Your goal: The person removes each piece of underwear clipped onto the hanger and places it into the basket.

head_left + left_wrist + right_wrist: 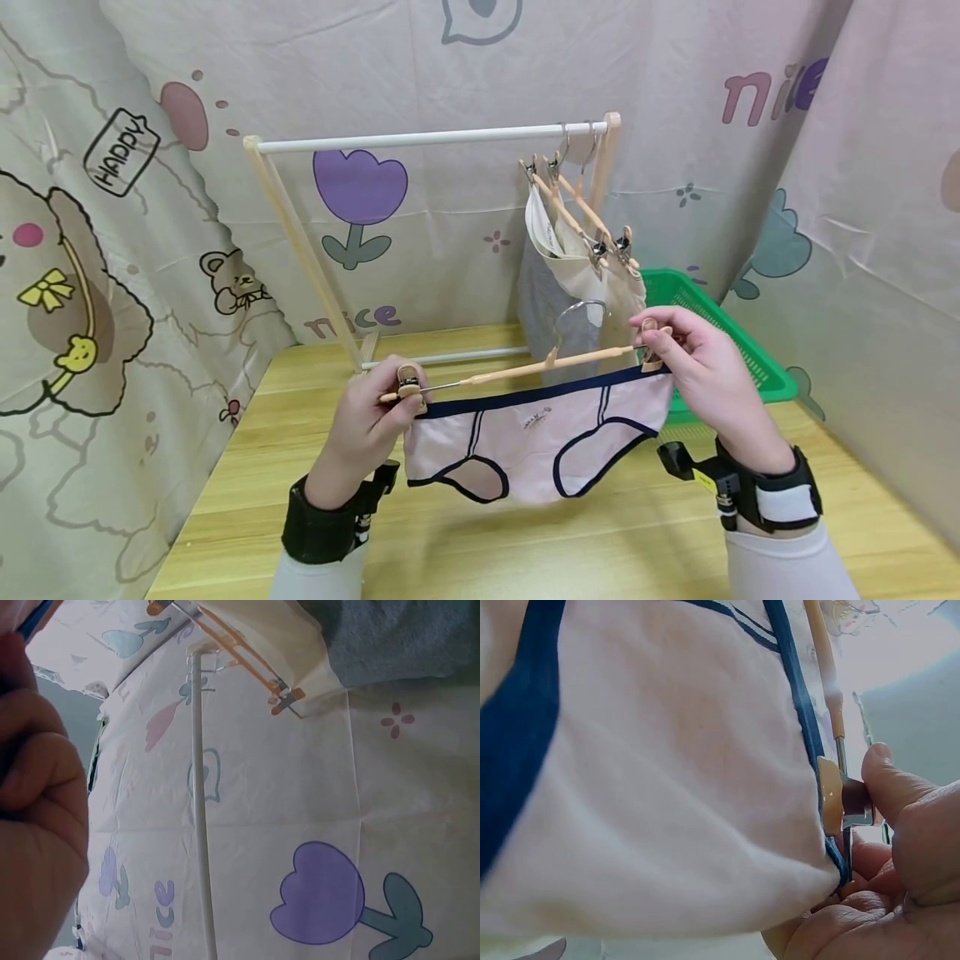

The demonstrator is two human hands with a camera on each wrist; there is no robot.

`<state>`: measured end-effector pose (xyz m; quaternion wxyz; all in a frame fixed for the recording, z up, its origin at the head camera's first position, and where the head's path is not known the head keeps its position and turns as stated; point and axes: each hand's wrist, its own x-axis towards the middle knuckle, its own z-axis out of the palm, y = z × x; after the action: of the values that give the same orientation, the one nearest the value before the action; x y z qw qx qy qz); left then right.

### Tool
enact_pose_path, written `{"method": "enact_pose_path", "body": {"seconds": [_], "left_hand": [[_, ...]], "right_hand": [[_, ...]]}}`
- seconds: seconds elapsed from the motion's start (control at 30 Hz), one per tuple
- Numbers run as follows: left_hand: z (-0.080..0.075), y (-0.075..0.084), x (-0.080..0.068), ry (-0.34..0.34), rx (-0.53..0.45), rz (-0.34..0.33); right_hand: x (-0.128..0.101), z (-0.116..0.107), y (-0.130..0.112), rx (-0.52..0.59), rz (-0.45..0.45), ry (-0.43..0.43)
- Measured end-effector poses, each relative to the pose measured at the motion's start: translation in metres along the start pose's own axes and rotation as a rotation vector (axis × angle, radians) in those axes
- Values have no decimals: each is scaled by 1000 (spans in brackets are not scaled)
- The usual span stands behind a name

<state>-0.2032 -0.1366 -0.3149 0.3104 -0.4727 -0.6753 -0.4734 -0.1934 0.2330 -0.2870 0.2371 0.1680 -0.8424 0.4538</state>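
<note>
Pale pink underpants (525, 429) with dark navy trim hang by their waistband from a peach clip hanger (517, 369) with a metal hook. My left hand (369, 417) pinches the clip at the hanger's left end. At the other end, my right hand (701, 371) pinches the right clip, with the waistband's corner at it. In the right wrist view the thumb of my right hand (930, 832) presses on that clip (832, 796), beside the navy edge. The left wrist view shows only curled fingers of my left hand (45, 795) at its edge.
Behind stands a small rack with a white rail (420, 137) and wooden posts. Two clip hangers (573, 200) with cream and grey garments (543, 292) hang at its right end. A green basket (776, 387) sits on the wooden table (247, 467), right of the rack. Printed curtains surround it.
</note>
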Motion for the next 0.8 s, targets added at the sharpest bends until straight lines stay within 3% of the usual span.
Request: {"method": "enact_pose_path", "body": {"seconds": [0.2, 0.47, 0.8], "left_hand": [[-8, 2, 0, -54, 21, -45], [-18, 2, -1, -173, 66, -227], [-26, -2, -3, -221, 58, -320]], "right_hand": [[-1, -2, 0, 10, -16, 14], [-1, -4, 5, 2, 4, 17], [-2, -6, 4, -60, -6, -15]]}}
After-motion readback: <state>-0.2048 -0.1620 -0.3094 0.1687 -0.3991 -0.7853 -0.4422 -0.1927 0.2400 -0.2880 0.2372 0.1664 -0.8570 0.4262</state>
